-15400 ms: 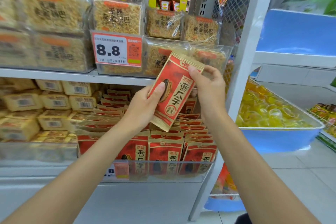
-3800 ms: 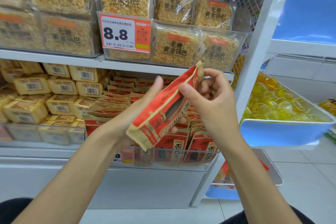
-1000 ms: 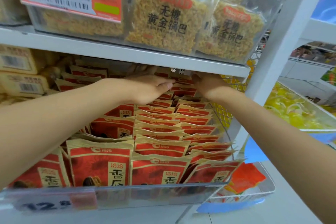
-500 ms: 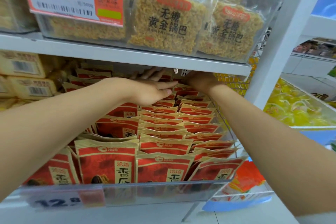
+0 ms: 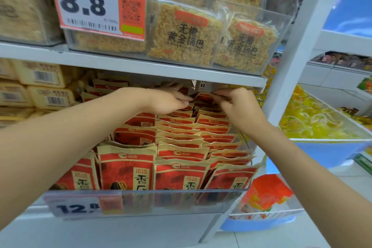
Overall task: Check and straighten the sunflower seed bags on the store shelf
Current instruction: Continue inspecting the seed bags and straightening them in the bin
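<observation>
A white metal shelf [image 5: 130,66] holds a clear bin [image 5: 282,19] of crispy rice snack packs [image 5: 185,34] with a big 8.8 price tag [image 5: 88,4]. A white post [image 5: 291,66] stands on the right, beside a blue tub [image 5: 326,152] of yellow sweets [image 5: 314,121]. The floor [image 5: 285,237] has pale tiles.

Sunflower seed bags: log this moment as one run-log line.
stage: straightening back row | left hand: fingers extended, touching rear bag | right hand: fingers curled on its top edge | front bags: untouched
</observation>
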